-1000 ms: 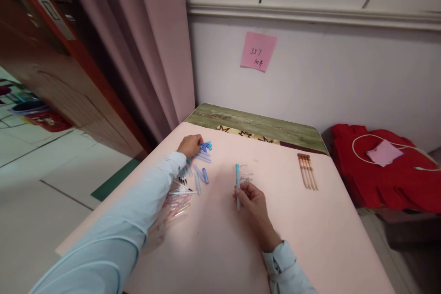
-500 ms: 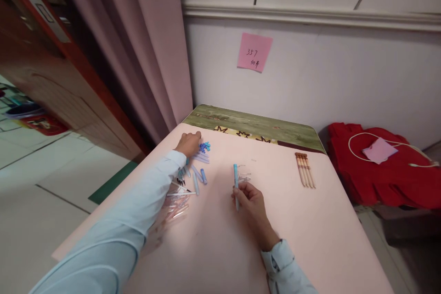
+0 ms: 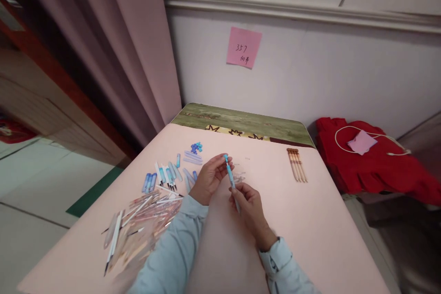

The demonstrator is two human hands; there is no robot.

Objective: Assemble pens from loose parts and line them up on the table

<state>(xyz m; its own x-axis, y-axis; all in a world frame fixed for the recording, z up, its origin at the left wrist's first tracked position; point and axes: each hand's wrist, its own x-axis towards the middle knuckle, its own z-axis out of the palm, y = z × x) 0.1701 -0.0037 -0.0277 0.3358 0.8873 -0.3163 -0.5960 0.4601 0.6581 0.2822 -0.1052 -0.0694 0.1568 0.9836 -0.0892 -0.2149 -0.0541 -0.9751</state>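
In the head view, my right hand (image 3: pixel 250 200) pinches the lower part of a light blue pen (image 3: pixel 230 174), which stands tilted above the table. At the pen's upper end, my left hand (image 3: pixel 212 177) has its thumb and fingers closed on a small bright blue pen top (image 3: pixel 226 157). Whether that piece is seated on the pen I cannot tell. Small clear parts (image 3: pixel 239 177) lie behind my right hand. Left of my left hand are a pile of small blue tops (image 3: pixel 196 148), pale blue barrels (image 3: pixel 192 158) and darker blue tubes (image 3: pixel 149 183).
White refills with black tips (image 3: pixel 166 177) and a heap of clear and pinkish pieces (image 3: pixel 148 220) cover the table's left side. Several brown-topped pens (image 3: pixel 296 165) lie in a row at right. A red cloth (image 3: pixel 344 165) with a white cable is beyond the table's right edge.
My left hand has moved right from the pile of blue tops to the pen's upper end, with a small blue top in its fingers. My right hand still holds the pen.
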